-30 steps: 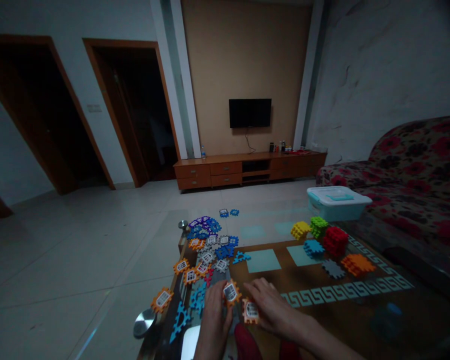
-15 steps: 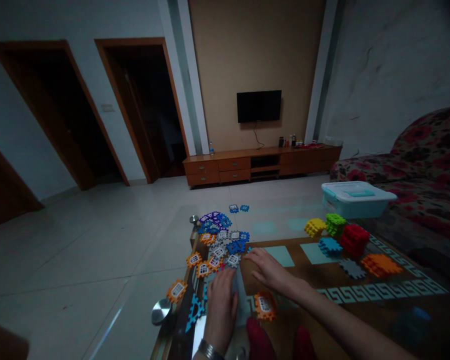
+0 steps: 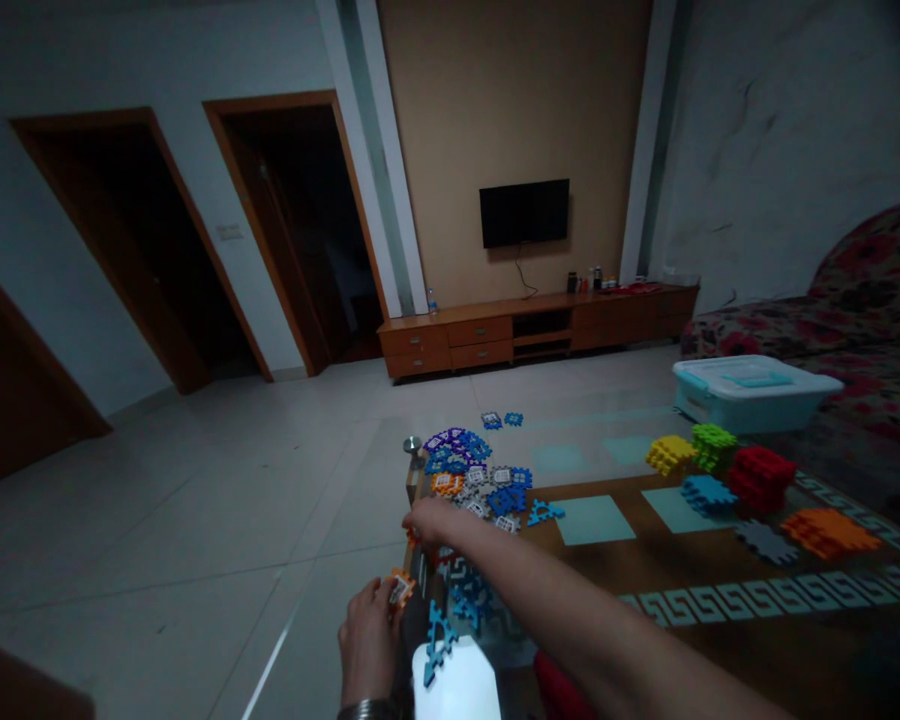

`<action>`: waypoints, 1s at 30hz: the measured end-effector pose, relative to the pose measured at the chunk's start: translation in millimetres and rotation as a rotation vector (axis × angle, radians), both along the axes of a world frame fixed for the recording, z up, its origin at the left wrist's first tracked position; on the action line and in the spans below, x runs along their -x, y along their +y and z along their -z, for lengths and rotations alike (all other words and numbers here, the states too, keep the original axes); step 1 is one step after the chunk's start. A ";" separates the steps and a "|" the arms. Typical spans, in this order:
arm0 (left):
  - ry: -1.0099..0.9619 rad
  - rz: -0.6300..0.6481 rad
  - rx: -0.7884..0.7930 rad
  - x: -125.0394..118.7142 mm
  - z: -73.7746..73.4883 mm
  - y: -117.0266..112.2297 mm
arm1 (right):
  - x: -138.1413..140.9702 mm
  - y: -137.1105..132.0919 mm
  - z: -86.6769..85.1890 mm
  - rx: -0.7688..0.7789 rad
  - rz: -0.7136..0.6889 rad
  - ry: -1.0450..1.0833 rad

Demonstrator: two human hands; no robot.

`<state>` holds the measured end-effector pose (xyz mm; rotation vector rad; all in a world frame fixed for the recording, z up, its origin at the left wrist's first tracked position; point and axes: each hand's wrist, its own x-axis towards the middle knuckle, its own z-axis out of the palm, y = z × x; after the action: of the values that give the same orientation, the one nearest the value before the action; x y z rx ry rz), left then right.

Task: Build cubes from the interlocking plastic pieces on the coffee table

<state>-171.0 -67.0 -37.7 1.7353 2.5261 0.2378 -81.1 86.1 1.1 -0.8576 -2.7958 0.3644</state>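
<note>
My left hand (image 3: 370, 640) is at the table's left edge, its fingertips closed on an orange interlocking puzzle tile (image 3: 400, 590) with a white printed panel. Further along that edge, my right hand (image 3: 436, 522) has reached across, fingers curled down over another orange tile (image 3: 411, 537), mostly hidden. Between my forearms lie light-blue tiles (image 3: 471, 603) and a blue triangular tile (image 3: 440, 640), which overlaps a white flat piece (image 3: 461, 685). Beyond my right hand is a spread of grey tiles (image 3: 501, 477), dark-blue tiles (image 3: 508, 500) and purple-blue tiles (image 3: 457, 448).
On the table's right stand stacks of yellow (image 3: 670, 455), green (image 3: 714, 446), red (image 3: 761, 479), light-blue (image 3: 709, 494), grey (image 3: 766, 541) and orange tiles (image 3: 830, 533). A lidded teal storage box (image 3: 754, 395) sits behind them. A metal cap (image 3: 412, 445) marks the far left corner.
My right hand has swung left across the table onto an orange tile at the edge. My left hand has moved left to the nearer orange tile. The view has turned slightly left.
</note>
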 end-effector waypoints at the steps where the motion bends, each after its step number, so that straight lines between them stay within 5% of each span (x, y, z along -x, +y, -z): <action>1: 0.003 0.013 -0.016 0.3 0.7 0.5 | 2.0 -1.4 -0.3 -0.008 0.011 -0.035; 7: -0.033 0.031 -0.108 6.4 4.6 2.6 | -27.2 -15.5 -23.3 -0.069 -0.019 -0.110; 13: -0.172 0.076 -0.314 4.2 10.5 7.7 | -155.8 -51.6 -31.7 -0.026 0.018 0.060; 16: -0.264 0.201 -0.430 -23.2 6.1 12.3 | -222.7 -82.2 -12.5 0.025 0.086 0.172; 19: -0.361 0.369 -0.434 -62.1 2.4 13.7 | -259.6 -107.0 7.0 0.087 0.107 0.206; 26: -0.503 0.557 -0.432 -152.7 17.5 9.3 | -288.0 -107.7 10.9 0.177 0.140 0.242; 30: -0.534 0.670 -0.218 -185.7 25.0 11.5 | -301.8 -82.1 4.8 0.164 0.223 0.216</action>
<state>14.7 -55.5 -62.7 2.1148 1.5099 0.8102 220.7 4.0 -3.7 -1.0819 -2.4688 0.6153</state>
